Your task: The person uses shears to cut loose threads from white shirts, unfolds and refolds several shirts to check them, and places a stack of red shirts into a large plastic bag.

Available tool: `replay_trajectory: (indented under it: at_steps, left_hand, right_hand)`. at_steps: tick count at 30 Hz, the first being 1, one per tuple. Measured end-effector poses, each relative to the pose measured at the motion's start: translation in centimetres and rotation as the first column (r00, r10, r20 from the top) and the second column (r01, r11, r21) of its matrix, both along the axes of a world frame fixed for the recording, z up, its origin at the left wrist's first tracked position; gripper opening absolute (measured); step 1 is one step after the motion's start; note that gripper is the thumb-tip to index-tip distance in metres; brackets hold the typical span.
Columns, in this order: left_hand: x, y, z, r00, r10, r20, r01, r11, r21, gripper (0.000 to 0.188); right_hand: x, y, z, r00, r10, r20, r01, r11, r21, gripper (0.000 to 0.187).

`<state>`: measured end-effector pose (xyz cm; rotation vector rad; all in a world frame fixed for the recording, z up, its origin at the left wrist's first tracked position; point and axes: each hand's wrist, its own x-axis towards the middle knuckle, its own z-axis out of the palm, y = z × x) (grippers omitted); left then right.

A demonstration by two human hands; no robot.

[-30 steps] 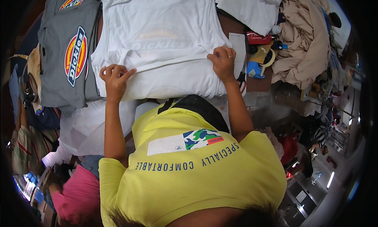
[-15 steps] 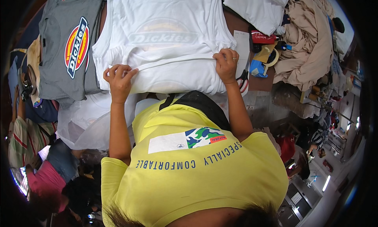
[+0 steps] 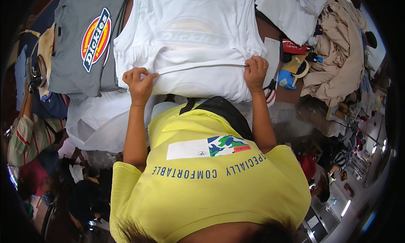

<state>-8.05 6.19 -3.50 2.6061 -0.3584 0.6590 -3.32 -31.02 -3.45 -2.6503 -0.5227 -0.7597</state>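
Note:
A white sleeveless shirt (image 3: 190, 40) lies spread in front of me, a faint round print showing through its cloth. Several white layers seem to lie beneath it. My left hand (image 3: 140, 85) pinches the near edge at the left, thumb against fingers. At the right end of that edge, my right hand (image 3: 256, 74) is closed on the cloth too, with its fingertips pressed down. Between the two hands the edge runs as a nearly straight band. Cloth hides part of the fingertips.
Grey printed shirts (image 3: 80, 40) are stacked at the left. Red-handled scissors (image 3: 270, 93), a roll of tape (image 3: 301, 69) and a red object (image 3: 294, 47) lie right. Beyond are folded white cloth (image 3: 291, 13) and a beige cloth heap (image 3: 337, 57). Other people are behind, at both sides.
The edge between my hands looks straighter and smoother than before. Both hands keep their grip on the white shirt. The whole scene has shifted slightly rightward in the view.

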Motion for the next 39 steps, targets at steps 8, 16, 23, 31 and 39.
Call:
replay_trajectory:
  at_steps: [8, 16, 23, 31, 39]
  left_hand:
    - [0.1, 0.1, 1.0, 0.999, -0.024, 0.041, 0.025, 0.999, -0.035, 0.026]
    - [7.5, -2.1, 2.7, 0.996, 0.089, -0.011, -0.085, 0.911, -0.403, 0.034]
    - [12.8, -9.7, 3.6, 0.989, -0.114, 0.091, 0.132, 0.964, -0.232, 0.039]
    - [16.1, -23.5, 2.3, 0.843, -0.514, -0.16, 0.532, 0.839, 0.109, 0.029]
    - [21.0, -25.4, 1.1, 0.619, -0.683, -0.387, 0.706, 0.7, -0.107, 0.024]
  right_hand:
    - [-0.1, 0.2, 0.3, 0.998, -0.014, -0.064, 0.014, 1.0, -0.004, 0.019]
    - [2.9, 2.3, 2.9, 0.987, -0.031, -0.156, 0.111, 0.836, 0.538, 0.042]
    - [-3.6, -2.2, 1.7, 0.918, -0.016, -0.397, 0.379, 0.33, 0.864, 0.013]
    - [-17.2, -1.4, -4.1, 0.751, 0.033, -0.66, 0.61, 0.348, 0.712, 0.025]
    - [-18.4, 0.2, -7.8, 0.687, 0.104, -0.719, 0.65, 0.354, 0.673, 0.042]
